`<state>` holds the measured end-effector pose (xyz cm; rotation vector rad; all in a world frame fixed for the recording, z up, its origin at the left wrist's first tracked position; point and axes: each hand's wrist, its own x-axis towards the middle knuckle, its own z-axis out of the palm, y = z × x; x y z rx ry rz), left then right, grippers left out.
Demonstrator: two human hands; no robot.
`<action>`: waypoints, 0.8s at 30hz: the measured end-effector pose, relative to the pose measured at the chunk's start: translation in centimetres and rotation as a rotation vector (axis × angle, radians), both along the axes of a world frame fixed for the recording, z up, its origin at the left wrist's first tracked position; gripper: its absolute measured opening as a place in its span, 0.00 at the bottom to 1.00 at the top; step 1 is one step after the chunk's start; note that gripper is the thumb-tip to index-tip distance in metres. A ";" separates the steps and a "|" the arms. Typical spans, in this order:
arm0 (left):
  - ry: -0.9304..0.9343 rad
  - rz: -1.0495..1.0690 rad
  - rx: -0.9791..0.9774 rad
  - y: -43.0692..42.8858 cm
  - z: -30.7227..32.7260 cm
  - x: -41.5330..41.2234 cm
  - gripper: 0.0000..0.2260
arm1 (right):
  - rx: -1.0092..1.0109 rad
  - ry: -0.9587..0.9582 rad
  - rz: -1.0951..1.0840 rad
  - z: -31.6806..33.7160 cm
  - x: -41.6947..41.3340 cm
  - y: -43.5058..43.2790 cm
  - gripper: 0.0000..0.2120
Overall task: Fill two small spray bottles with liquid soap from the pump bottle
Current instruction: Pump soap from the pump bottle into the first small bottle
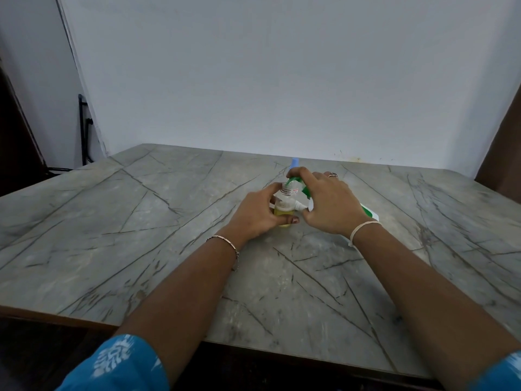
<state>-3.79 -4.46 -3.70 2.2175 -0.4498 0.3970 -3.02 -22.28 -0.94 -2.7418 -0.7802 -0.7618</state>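
A: Small spray bottle [284, 208], clear plastic, stands upright on the worktop [141, 221], about mid-width and nearer the far edge than the near one. Yellow-green liquid fills its lower part; the neck is open, thread showing.

B: Who holds it?

A: Left hand [255, 214] wraps the bottle from the left. Fingers [291, 220] curl round the front of the lower body, thumb up near the neck. Closed grip on the bottle.

B: And the pump bottle?

A: Pump bottle [369, 214], white with green, sits just right of the spray bottle, mostly hidden under the right hand [328, 204]. Its green nozzle [293, 181] arches over and ends right above the spray bottle's open neck. Whether nozzle and neck touch, cannot tell.

B: Right hand's fingers?

A: Bent and pressed down over the pump head, thumb low at the left, near a small white part [299, 206] beside the spray bottle. A ring [333, 174] shows on one finger.

B: Anything behind?

A: A pale blue cap [294, 162] peeks out just beyond the pump head, towards the wall [282, 80]. What it sits on is hidden.

B: Wrists?

A: Thin metal bracelet [225, 240] on the left, pale thread band [362, 231] on the right. Blue patterned sleeves [118, 362] at the near edge.

B: Worktop surface?

A: Grey marble pattern with dark veins.
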 end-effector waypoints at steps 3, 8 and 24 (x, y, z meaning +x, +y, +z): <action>-0.003 -0.005 -0.002 0.0 -0.1 -0.1 0.33 | -0.015 -0.018 -0.024 0.1 -0.1 0.4 0.31; -0.001 0.007 0.008 0.0 0.0 0.0 0.34 | -0.017 -0.029 -0.031 0.0 0.0 0.5 0.32; -0.013 0.061 0.065 -0.2 0.1 -0.1 0.37 | 0.018 -0.015 -0.017 0.1 -0.1 0.2 0.31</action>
